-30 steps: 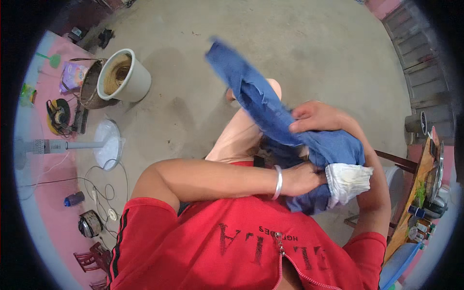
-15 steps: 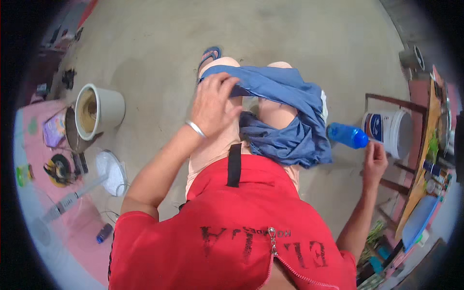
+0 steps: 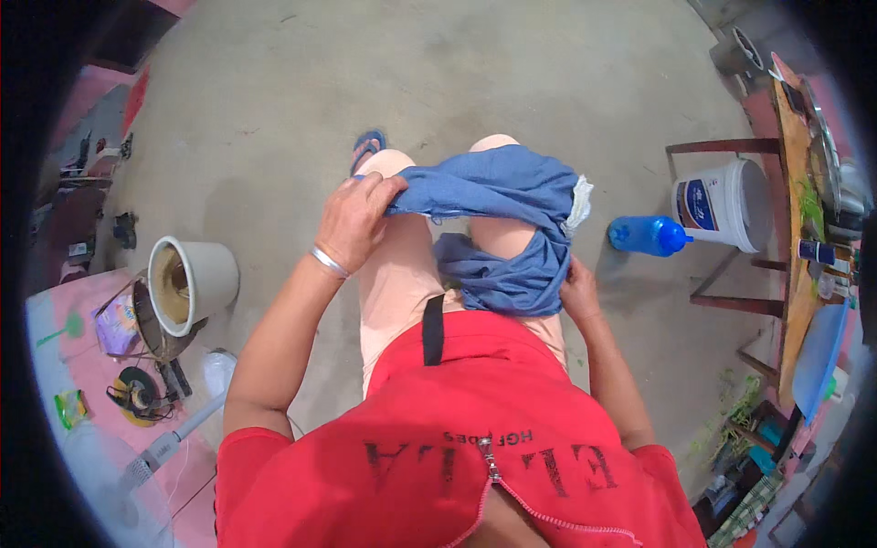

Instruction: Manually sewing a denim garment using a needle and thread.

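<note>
Your left hand (image 3: 354,217) pinches 1 end of the blue woven-cloth garment (image 3: 498,183) with bent fingers, near the knee of your pale peach trousers (image 3: 406,274). The garment lies across both trouser legs, a lower fold bunched in your lap, with a white, ragged-looking fabric end (image 3: 581,205) at its right side. Your right hand (image 3: 579,290) is at its lower right edge; the cloth hides the fingertips, so I cannot tell whether they grip or merely touch.

The main risk, as I judge it, is slipping: you have only a narrow edge on the left, so a sharp pull could free it. If the right side is not gripped, its own weight could drag it toward the grey floor (image 3: 301,110). The folds overlap, so tugging 1 layer may twist the other. The translucent blue plastic bottle (image 3: 647,236) sits near your right hand (upright, it seems), and a wide sweep could knock it over. The silvery metal bangle (image 3: 329,263) on your left wrist might snag a loose thread.
</note>
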